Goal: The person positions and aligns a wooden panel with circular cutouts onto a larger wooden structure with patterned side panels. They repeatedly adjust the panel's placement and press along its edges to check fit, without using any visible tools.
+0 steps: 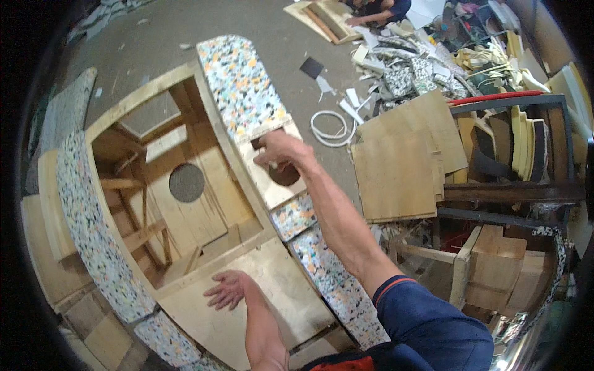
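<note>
at the far left, pale boards [55, 207] lie outside a strip of speckled foam [79, 198], which runs down the left side of a large wooden frame [141, 101]. the frame takes up the middle left of the view, with its open top showing braces on the left and a plywood wall [207, 216] with a round hole. a flat panel [272, 272] covers its near end.

the left hand [228, 289] is over this panel, palm down, fingers spread wide, with nothing in its hold. it looks to be resting on the wood.

along the frame's right side runs more speckled foam [238, 80], with a small board [274, 194] set partway along it. the board has a slot at its far end and a round hole nearer the person. the right hand [284, 150] is on this board between slot and hole, its fingers bent and partly closed toward the slot; whether it grips the edge, i cannot tell.

to the right, on the floor, lie a dark square [311, 67] and a white coil [314, 127]. beyond, another person [387, 7] bends over wooden pieces [328, 18]. farther right come plywood sheets [396, 176], a heap of scraps [414, 71] behind them, a rack [513, 193] holding yellow foam [523, 145], and, nearer, a wooden box [495, 266].
</note>
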Motion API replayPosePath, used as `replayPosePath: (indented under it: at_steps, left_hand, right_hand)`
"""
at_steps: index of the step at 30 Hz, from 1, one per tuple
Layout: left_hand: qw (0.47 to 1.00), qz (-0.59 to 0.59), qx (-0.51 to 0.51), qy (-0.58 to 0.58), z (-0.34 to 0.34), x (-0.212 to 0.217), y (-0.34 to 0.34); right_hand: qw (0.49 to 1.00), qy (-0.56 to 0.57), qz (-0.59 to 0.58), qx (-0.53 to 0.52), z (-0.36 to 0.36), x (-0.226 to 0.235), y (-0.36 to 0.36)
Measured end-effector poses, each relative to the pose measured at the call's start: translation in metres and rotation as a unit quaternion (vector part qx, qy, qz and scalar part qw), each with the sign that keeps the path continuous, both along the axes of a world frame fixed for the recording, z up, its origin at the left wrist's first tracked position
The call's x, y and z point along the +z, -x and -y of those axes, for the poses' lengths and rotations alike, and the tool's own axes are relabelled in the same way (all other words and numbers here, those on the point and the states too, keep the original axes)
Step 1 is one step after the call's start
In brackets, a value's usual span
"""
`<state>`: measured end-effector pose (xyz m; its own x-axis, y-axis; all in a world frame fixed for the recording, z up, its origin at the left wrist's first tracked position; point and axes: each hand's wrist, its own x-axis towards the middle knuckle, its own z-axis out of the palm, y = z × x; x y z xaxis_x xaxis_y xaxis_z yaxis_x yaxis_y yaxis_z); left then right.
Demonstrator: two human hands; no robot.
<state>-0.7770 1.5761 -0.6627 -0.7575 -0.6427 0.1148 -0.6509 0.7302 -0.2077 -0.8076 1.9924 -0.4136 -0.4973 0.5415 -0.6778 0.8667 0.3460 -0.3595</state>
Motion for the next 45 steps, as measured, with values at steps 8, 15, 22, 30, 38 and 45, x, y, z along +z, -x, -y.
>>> replayPosePath:
  at_steps: [8,15,22,30,38,45]
  left_hand:
    - [0.998,-0.025,-0.004,0.054,-0.008,-0.003,0.002]
    - [0.998,-0.001,0.027,0.051,0.000,0.002,-0.002]
    - [1.000,0.000,0.010,-0.022,-0.018,0.026,0.004]
    - [1.000,-0.008,0.005,0.004,-0.009,0.015,0.001]
    - [0.998,0.052,0.000,-0.036,-0.009,0.013,0.001]
    - [0.999,0.038,0.025,-0.001,-0.013,0.022,0.006]
  right_hand:
    - [0.986,-0.074,-0.150,0.002,0.006,-0.016,-0.024]
    - [0.835,-0.347,-0.368,-0.215,0.045,-0.015,-0.072]
    - [0.839,-0.474,-0.256,-0.080,0.109,-0.018,-0.082]
    - [0.840,-0.497,-0.198,-0.090,0.121,-0.042,-0.066]
    - [0.878,-0.425,-0.183,-0.122,0.127,-0.057,-0.064]
    - [0.917,-0.367,-0.100,-0.121,0.123,-0.057,-0.060]
